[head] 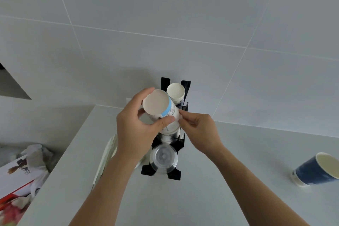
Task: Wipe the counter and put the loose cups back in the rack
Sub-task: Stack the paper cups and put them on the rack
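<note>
A black cup rack (181,86) stands on the pale counter (211,189) against the tiled wall. Above its middle slot I hold a stack of white paper cups with a light blue band (161,108), bottom up and tilted. My left hand (135,130) grips the stack from the left, thumb across its front. My right hand (198,130) pinches its right side with the fingertips. Another white cup stack (175,91) sits in the rack's rear slot. Clear plastic cups (163,158) fill the front slot. A dark blue paper cup (317,169) lies on its side at the counter's right.
A folded white cloth or paper (108,154) lies left of the rack, partly under my left forearm. Beyond the counter's left edge, lower down, sit crumpled wrappers (36,154) and a white-and-red box (16,180).
</note>
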